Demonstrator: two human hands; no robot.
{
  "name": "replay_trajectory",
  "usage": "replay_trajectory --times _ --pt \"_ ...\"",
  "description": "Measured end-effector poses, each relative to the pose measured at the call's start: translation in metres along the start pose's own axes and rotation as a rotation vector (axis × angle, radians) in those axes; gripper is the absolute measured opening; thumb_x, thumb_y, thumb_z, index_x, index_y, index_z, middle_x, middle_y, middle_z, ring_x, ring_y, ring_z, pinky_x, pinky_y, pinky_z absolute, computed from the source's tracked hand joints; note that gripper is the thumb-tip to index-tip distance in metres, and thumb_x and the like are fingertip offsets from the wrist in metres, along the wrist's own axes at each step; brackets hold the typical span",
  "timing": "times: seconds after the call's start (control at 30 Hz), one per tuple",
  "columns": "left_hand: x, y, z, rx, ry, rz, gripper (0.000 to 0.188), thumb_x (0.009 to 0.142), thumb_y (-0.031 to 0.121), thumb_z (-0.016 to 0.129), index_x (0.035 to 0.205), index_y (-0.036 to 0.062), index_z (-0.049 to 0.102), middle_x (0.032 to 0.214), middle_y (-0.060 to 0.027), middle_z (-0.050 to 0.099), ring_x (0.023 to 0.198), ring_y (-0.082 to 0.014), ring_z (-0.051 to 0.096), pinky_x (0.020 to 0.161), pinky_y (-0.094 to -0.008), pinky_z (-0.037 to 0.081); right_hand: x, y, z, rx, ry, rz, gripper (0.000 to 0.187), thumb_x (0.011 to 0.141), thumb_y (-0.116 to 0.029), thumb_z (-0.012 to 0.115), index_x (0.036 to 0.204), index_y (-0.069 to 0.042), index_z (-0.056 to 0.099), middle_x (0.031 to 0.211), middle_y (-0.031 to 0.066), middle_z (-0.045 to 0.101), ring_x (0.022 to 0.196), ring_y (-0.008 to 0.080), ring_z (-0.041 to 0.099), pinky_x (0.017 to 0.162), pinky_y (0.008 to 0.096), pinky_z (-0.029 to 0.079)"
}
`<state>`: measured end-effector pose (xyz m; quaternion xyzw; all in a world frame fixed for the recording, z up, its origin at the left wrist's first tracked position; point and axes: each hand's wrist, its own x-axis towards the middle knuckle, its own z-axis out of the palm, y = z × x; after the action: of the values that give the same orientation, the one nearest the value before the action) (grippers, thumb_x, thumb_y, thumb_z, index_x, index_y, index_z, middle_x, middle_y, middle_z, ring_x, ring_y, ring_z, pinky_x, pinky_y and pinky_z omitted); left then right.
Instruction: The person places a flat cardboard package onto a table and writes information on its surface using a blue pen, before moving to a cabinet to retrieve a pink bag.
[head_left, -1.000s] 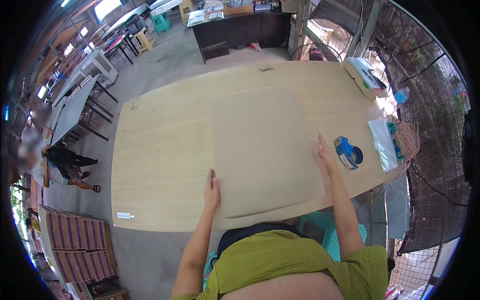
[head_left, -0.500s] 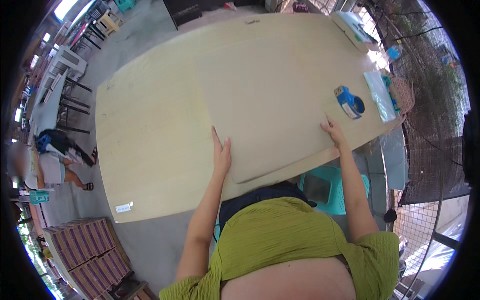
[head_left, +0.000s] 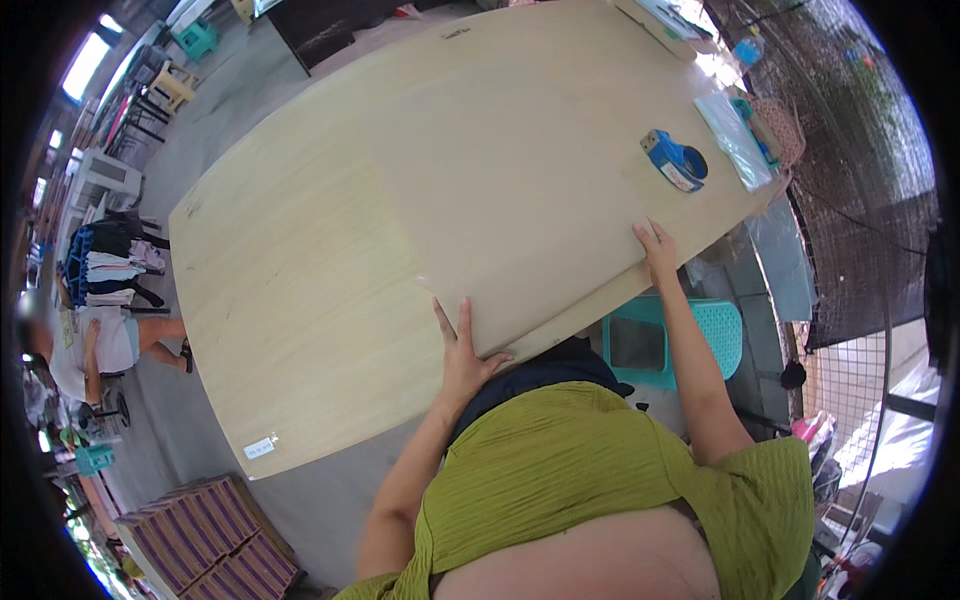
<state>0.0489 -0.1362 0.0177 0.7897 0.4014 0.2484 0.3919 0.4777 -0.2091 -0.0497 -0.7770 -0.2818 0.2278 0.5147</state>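
Observation:
A large, flat, tan sheet point(head_left: 520, 190) lies on the pale wooden table point(head_left: 290, 260) in front of me. My left hand point(head_left: 466, 362) rests at the sheet's near left corner, fingers spread and the thumb pointing right along the near edge. At the near right corner is my right hand point(head_left: 656, 252), fingers apart and extended onto the sheet. Neither hand grips anything. A blue tape dispenser point(head_left: 675, 160) sits to the right of the sheet, beyond my right hand.
Clear plastic packets point(head_left: 735, 140) and a pink woven basket point(head_left: 778, 130) line the right edge. A plastic bottle point(head_left: 748, 48) is farther back. A teal stool point(head_left: 715, 340) stands below the table's near edge. Stacked cartons point(head_left: 205, 535) and another person point(head_left: 95, 350) are at left.
My left hand has shifted toward me to the sheet's near corner, its fingers spreading wider. My right hand stays at the right corner. The view has tilted, and the other person has moved.

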Motion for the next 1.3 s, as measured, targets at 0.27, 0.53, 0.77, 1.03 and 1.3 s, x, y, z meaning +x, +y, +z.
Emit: replay_trajectory --times 0.27,0.53,0.77,1.03,1.3 --pt "-0.002 -0.004 0.039 0.139 0.132 0.069 0.102 0.066 0.019 0.088 0.149 0.0165 0.029 0.151 -0.0375 0.011 0.139 -0.0502 0.023 0.109 -0.0499 0.035 0.001 -0.011 -0.014 -0.385 0.008 -0.015 0.066 0.082 -0.051 0.068 0.133 -0.01 0.057 0.129 0.0195 0.06 0.122 0.034 0.055 0.104 0.0411 0.041" --pt "-0.004 0.033 0.067 0.455 0.196 -0.118 0.097 0.065 0.007 0.082 0.148 0.0164 0.032 0.155 -0.0291 0.013 0.137 -0.0501 0.028 0.101 -0.0499 0.045 0.019 -0.024 -0.038 -0.217 -0.219 -0.139 0.06 0.079 -0.038 0.075 0.126 -0.005 0.059 0.118 0.0168 0.063 0.106 0.0311 0.062 0.091 0.0389 0.049" --pt "0.015 0.065 0.082 0.328 0.38 -0.466 0.108 0.065 0.005 0.079 0.153 0.009 0.016 0.155 -0.0248 0.02 0.133 -0.0434 0.039 0.1 -0.0439 0.046 0.063 -0.034 -0.068 -0.166 -0.641 -0.263 0.066 0.079 -0.039 0.074 0.128 -0.001 0.052 0.115 0.0217 0.057 0.102 0.035 0.059 0.086 0.0417 0.049" --pt "0.029 0.055 0.062 -0.147 0.387 -0.709 0.078 0.085 0.017 0.067 0.149 0.0031 0.026 0.134 -0.0168 0.052 0.12 -0.0315 0.052 0.096 -0.0407 0.046 0.095 -0.069 -0.122 -0.447 -1.105 -0.296 0.088 0.08 -0.038 0.071 0.143 -0.001 0.021 0.099 0.0297 0.064 0.086 0.0478 0.062 0.075 0.053 0.049" --pt "0.07 0.037 0.086 0.524 0.572 -1.132 0.068 0.099 0.053 0.03 0.118 -0.0038 0.063 0.114 -0.0262 0.064 0.105 -0.0414 0.061 0.088 -0.0477 0.049 0.173 -0.07 -0.18 -0.665 -1.202 -0.438 0.067 0.082 -0.043 0.067 0.133 -0.004 0.05 0.115 0.0208 0.063 0.103 0.0389 0.062 0.088 0.0502 0.048"
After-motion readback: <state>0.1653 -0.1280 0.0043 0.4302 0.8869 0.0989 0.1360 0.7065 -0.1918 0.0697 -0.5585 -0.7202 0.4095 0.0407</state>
